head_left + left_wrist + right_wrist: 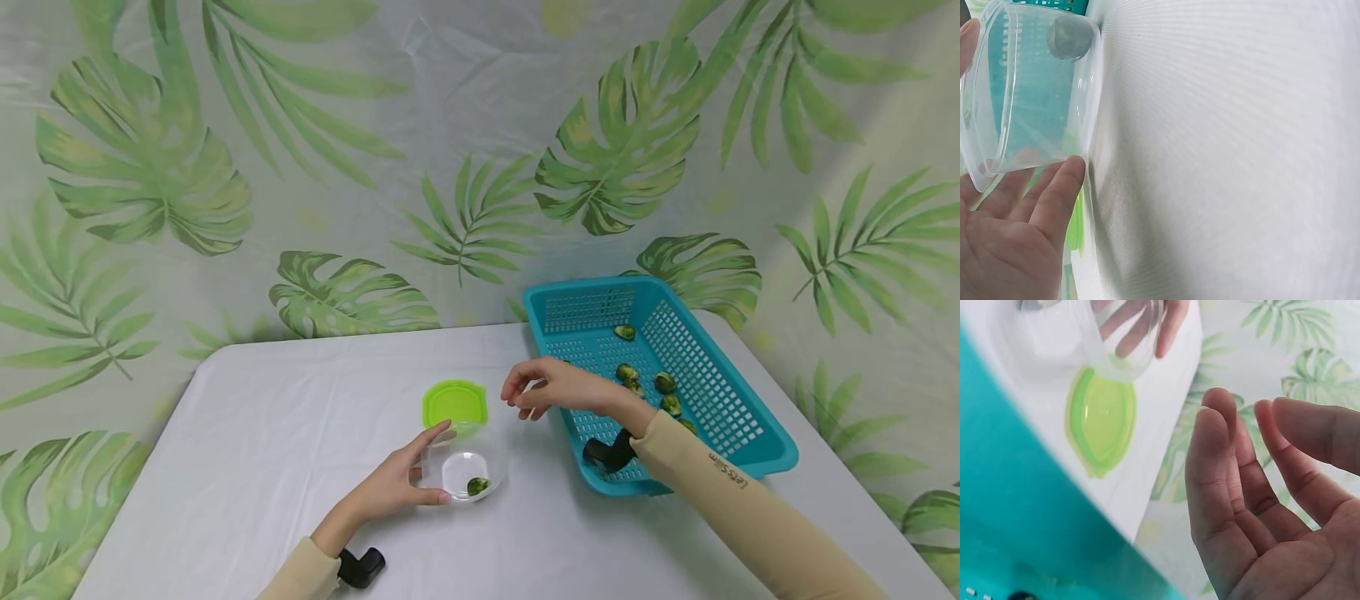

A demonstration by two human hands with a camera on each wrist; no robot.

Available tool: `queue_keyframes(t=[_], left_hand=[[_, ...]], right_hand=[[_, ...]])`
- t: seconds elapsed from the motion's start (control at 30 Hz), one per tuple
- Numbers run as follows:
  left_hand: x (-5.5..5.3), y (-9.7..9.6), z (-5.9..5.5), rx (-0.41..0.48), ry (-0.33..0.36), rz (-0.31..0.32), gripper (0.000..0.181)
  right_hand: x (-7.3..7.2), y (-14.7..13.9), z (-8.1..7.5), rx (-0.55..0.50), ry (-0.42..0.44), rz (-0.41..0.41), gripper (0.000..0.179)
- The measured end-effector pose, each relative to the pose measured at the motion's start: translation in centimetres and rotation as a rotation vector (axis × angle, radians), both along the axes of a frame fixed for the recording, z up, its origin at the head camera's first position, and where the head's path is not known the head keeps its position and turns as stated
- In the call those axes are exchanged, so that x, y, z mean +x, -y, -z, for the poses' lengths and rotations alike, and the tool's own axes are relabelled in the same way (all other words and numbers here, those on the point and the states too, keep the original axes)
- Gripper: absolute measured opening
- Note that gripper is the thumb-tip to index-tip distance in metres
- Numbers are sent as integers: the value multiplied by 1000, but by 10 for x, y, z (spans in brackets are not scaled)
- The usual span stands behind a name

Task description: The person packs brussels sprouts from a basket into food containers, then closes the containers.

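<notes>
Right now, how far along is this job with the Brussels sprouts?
Looks done: one Brussels sprout sits in the clear plastic container. In hand: the left hand grips that container; the right hand, holding nothing, hovers near the teal basket. Probably left: several sprouts in the basket, if they're meant to move, and the green lid, which lies off the container.

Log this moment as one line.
left hand: holds clear container; right hand: empty, near teal basket; container: one sprout inside; green lid: off, on table
</notes>
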State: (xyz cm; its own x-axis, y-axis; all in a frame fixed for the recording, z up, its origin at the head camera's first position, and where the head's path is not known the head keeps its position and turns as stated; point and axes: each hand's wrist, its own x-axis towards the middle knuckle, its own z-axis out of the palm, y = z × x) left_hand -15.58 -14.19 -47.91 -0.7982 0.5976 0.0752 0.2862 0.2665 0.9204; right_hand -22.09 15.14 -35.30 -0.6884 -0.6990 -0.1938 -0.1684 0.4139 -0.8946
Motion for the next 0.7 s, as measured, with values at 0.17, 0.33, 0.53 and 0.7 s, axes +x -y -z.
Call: queue_keyframes(t=[0.17,0.33,0.53,0.7], left_hand=[[0,0,1,-10,-7,-4,96],[1,0,0,-6,-17,-4,95],[2,0,-1,1,-15,-3,94],[2,1,0,-7,-28,0,95]], right_hand=[[-6,-18,0,-14,-34,63,19],[-11,-36,3,-42,-53,118,21],[-16,-54,10,-84,-53,188,25],[-22,-67,15,-96,-76,225,28]])
